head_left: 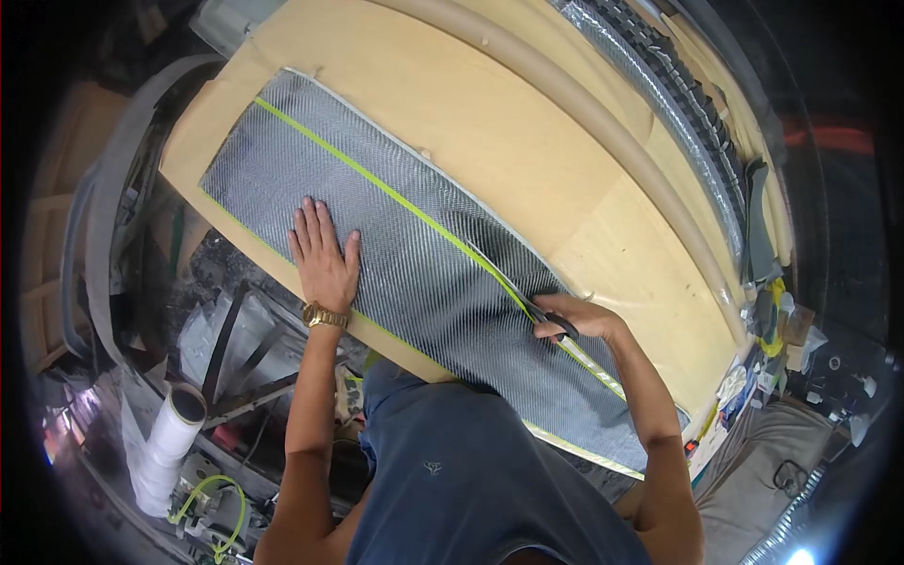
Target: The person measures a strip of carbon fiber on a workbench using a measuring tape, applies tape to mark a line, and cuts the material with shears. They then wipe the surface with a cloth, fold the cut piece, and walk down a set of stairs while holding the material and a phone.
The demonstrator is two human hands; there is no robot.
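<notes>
Grey woven fabric (377, 226), scissors (551, 322), right hand (579, 317)

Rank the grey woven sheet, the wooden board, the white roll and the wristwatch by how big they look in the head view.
1. wooden board
2. grey woven sheet
3. white roll
4. wristwatch

The roll lies lower than the board, so its true size against the others is unsure.

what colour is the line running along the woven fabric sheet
Bright yellow-green stripe on the grey woven fabric sheet, clearest in the head view.
</notes>
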